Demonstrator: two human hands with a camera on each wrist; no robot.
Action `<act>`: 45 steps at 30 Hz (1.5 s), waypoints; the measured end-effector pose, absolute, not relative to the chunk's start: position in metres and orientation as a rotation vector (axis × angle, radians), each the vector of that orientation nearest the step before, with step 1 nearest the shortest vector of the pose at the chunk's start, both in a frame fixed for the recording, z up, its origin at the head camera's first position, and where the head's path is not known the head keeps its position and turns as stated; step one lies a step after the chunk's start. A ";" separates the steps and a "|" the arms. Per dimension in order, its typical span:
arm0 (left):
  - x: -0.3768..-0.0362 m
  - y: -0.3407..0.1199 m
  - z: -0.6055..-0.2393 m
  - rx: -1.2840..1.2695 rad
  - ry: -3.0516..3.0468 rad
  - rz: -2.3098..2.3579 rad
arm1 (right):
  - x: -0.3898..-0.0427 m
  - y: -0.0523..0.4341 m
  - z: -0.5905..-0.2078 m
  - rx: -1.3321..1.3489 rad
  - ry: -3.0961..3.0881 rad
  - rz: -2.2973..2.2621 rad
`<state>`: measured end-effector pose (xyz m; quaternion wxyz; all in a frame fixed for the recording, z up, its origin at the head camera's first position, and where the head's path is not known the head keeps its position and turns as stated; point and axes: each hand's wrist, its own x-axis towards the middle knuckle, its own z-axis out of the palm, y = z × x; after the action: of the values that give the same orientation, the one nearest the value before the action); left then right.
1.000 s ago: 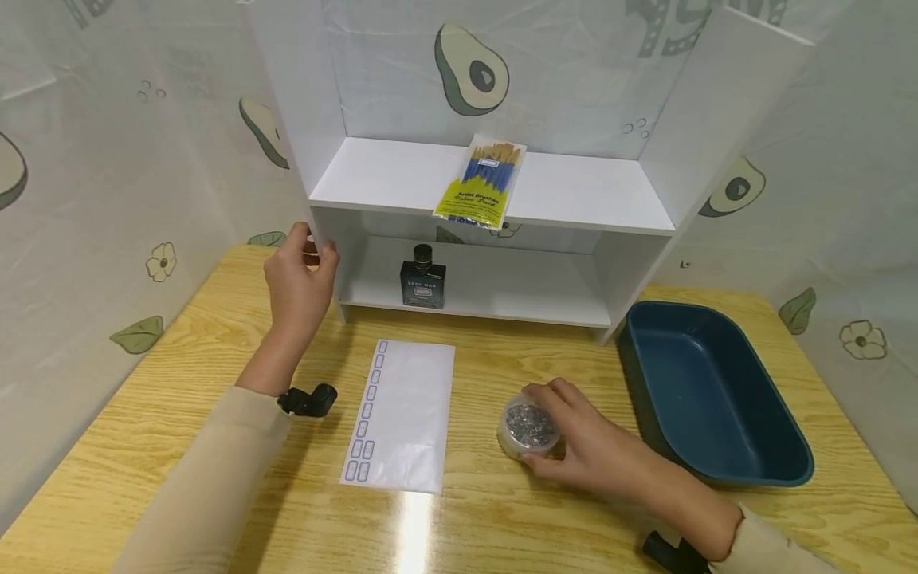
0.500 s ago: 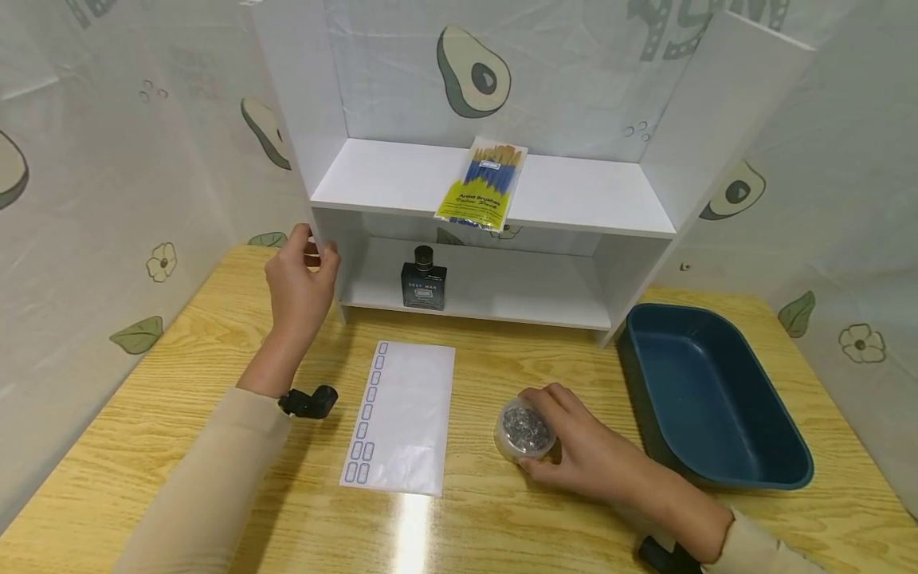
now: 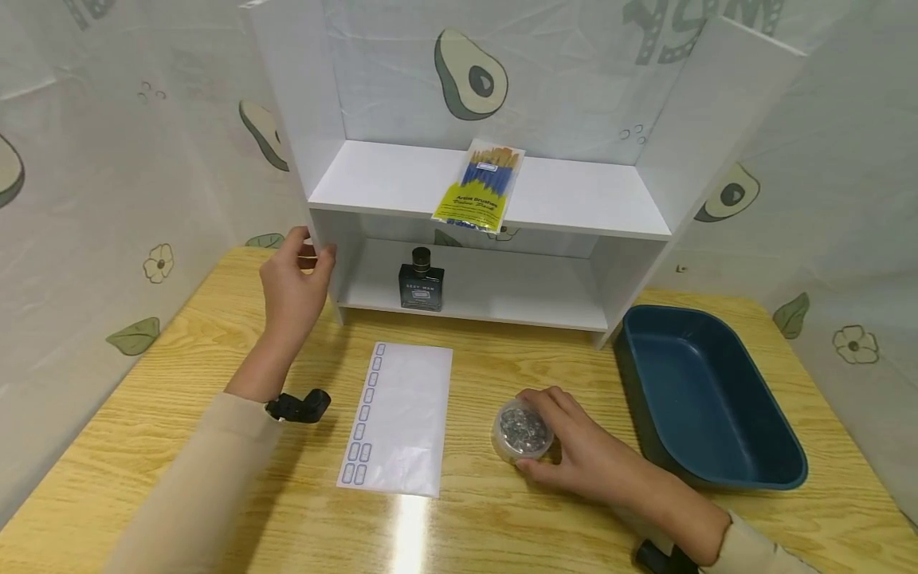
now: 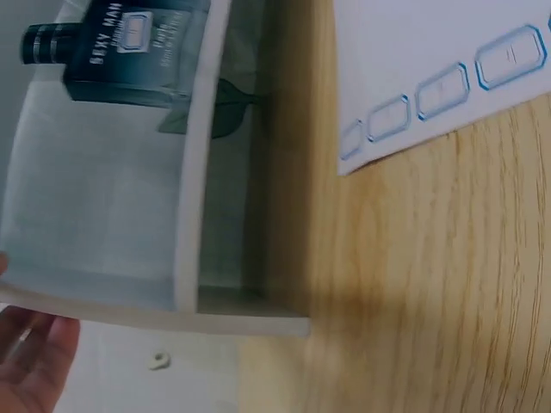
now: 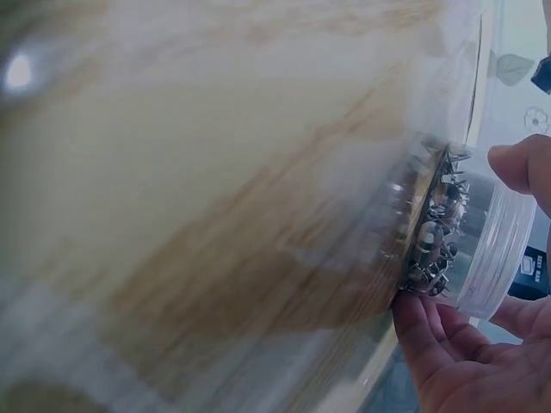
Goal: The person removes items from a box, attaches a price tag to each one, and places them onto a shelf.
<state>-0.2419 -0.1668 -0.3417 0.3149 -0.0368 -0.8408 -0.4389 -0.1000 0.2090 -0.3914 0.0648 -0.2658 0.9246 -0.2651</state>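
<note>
- The right hand [image 3: 584, 454] is gripping a small clear tub of metal pins [image 3: 522, 431], fingers and thumb curling round its side; the tub is sitting on the wooden table [image 3: 215, 319], between the white label sheet [image 3: 402, 414] and the blue tray [image 3: 710, 399].
- In the right wrist view the thumb tip is pressing the tub's [image 5: 465, 232] rim while the fingers are cupping it from below.
- The left hand [image 3: 290, 275] is clasping the front edge of the white shelf unit's [image 3: 559, 195] left side panel, thumb in front, fingers wrapping behind.
- A dark perfume bottle [image 3: 421, 281] is standing upright on the lower shelf.
- A yellow brush pack [image 3: 479, 187] is lying on the upper shelf, overhanging its front edge.
</note>
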 end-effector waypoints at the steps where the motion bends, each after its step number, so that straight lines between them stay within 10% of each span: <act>1: -0.240 -0.168 -0.341 -0.108 -2.235 -1.172 | -0.100 0.209 -0.391 -0.798 2.787 -0.802; 15: -0.209 -0.192 -0.355 -0.101 -3.185 -0.913 | -0.102 0.210 -0.393 -0.787 2.759 -0.827; 25: -0.210 -0.168 -0.394 -0.822 -3.039 -0.795 | -0.102 0.210 -0.392 -0.746 2.733 -0.864; 45: -0.213 -0.154 -0.392 -0.827 -3.089 -1.029 | -0.100 0.208 -0.392 -0.693 2.725 -0.908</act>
<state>-0.2125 -0.1540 -0.3923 -0.1086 -0.2448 -0.9141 -0.3046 -0.0999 0.2078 -0.3918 0.0934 -0.2336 0.9182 -0.3059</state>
